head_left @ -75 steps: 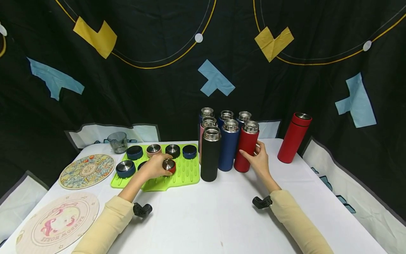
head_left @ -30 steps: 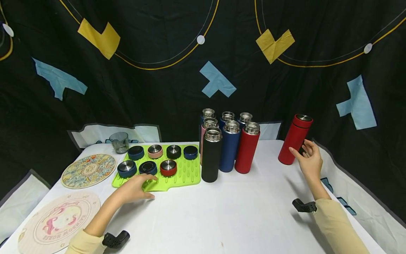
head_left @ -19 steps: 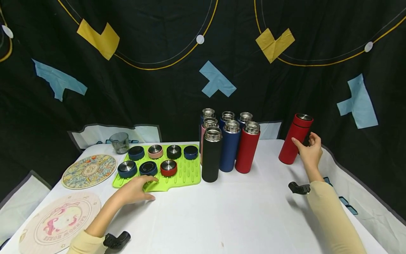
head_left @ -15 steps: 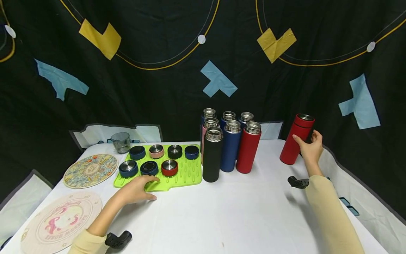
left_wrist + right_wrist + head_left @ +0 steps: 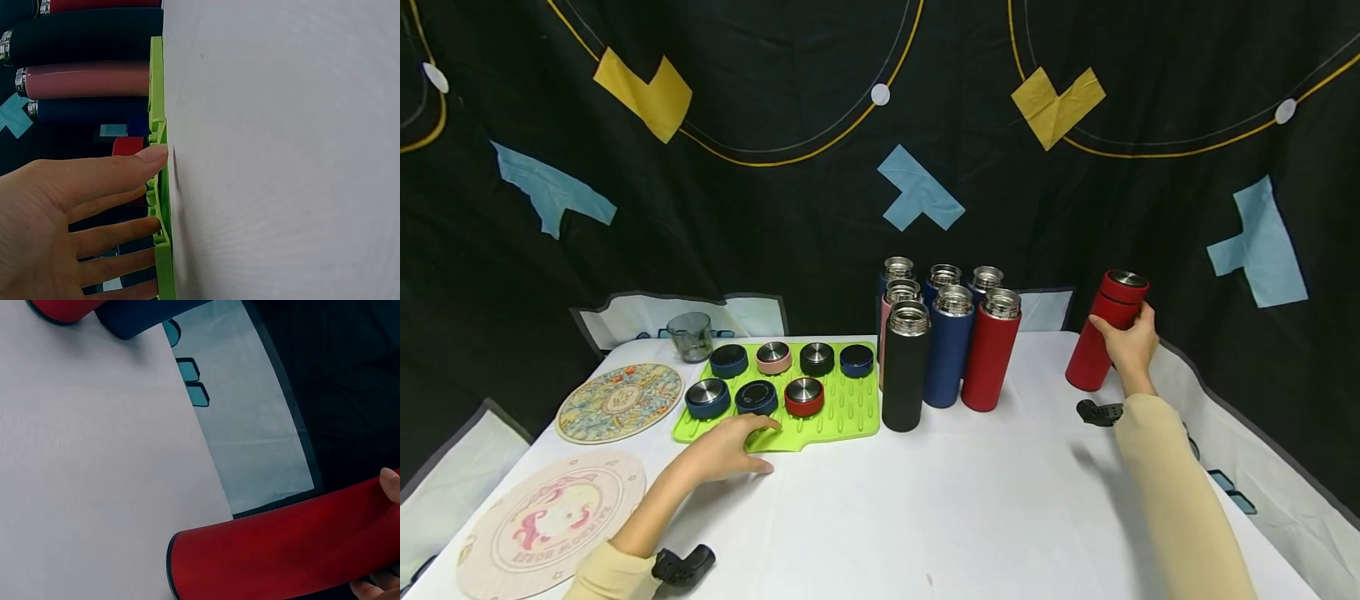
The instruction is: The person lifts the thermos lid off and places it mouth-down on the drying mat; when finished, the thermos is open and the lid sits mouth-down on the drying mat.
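My right hand (image 5: pixel 1127 342) grips a red thermos flask (image 5: pixel 1097 337) with its lid on, upright at the table's back right. In the right wrist view the thumb lies on one side of the flask (image 5: pixel 281 550), the fingers on the other. My left hand (image 5: pixel 726 450) is at the front edge of a lime-green drying mat (image 5: pixel 842 417), thumb apart from the straight fingers, holding nothing. Several flask lids sit on the mat, among them a red lid (image 5: pixel 804 397), a pink lid (image 5: pixel 773 358) and a black lid (image 5: pixel 817 359).
Several lidless flasks crowd together mid-table, with a black flask (image 5: pixel 904 375), a blue flask (image 5: pixel 948 350) and a red flask (image 5: pixel 992 354) in front. Left of the mat are a glass cup (image 5: pixel 690 337), a patterned round mat (image 5: pixel 580 412) and a pink round mat (image 5: pixel 497 533).
My right hand has gone from the lidless red flask to the lidded one at the right and closed around it. My left hand has left the red lid and drawn back to the mat's front edge.
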The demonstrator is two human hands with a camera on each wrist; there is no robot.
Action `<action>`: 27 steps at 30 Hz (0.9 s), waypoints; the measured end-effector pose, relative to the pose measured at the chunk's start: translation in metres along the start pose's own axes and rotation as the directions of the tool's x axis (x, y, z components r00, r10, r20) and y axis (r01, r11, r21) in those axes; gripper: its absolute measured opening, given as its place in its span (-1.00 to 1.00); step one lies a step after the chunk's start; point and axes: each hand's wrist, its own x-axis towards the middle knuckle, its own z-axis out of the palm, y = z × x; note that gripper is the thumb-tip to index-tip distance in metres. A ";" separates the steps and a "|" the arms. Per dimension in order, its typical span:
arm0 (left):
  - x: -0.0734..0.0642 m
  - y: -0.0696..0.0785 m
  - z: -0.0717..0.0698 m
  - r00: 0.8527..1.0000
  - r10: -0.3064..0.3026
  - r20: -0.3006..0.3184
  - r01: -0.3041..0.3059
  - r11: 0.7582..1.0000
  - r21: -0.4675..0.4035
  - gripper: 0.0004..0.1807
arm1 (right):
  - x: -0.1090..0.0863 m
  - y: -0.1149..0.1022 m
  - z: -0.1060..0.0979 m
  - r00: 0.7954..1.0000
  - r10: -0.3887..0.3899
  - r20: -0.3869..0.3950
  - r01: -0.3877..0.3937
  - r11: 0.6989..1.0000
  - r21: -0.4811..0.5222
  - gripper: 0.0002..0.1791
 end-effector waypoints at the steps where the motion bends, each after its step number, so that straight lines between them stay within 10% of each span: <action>1: 0.000 0.000 0.000 1.000 0.001 0.000 -0.001 1.000 0.000 -0.40 | 0.000 0.000 0.000 1.000 -0.003 -0.009 0.003 1.000 0.002 -0.15; 16: -0.001 0.006 -0.001 0.999 0.041 -0.024 -0.041 0.999 0.010 -0.38 | -0.022 -0.001 0.006 0.987 -0.069 -0.143 0.083 0.992 0.094 -0.16; 27: 0.001 0.023 -0.010 0.996 0.081 -0.044 -0.080 0.997 0.012 -0.43 | -0.054 -0.026 -0.002 0.969 -0.230 -0.093 0.234 0.972 0.036 -0.15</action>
